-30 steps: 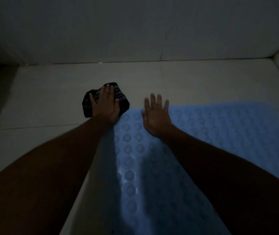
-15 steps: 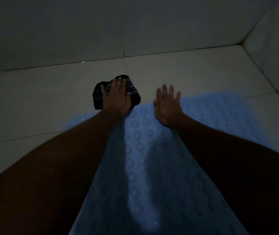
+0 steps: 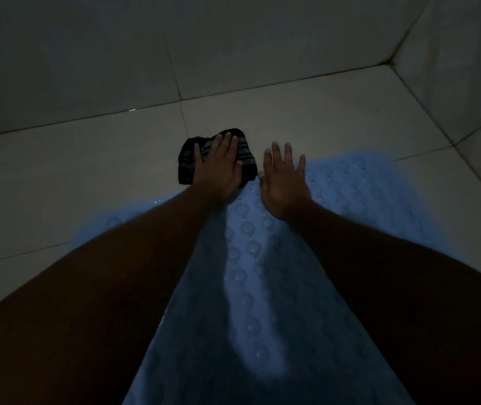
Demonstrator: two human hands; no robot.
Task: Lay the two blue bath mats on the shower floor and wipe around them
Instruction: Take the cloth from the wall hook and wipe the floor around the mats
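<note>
Your left hand lies flat, palm down, on the cloth at centre frame. Your right hand presses the mat, fingers spread. The mat's long axis runs from the bottom edge toward centre.

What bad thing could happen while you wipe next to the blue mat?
The dark cloth under the left hand sits right at the blue mat edge, so it might snag and lift that edge. The right hand pressing flat should help. The dim light could also hide missed spots on the floor tiles.

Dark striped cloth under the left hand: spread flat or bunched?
Bunched. The dark striped cloth sits crumpled on the floor tile under the left hand.
</note>
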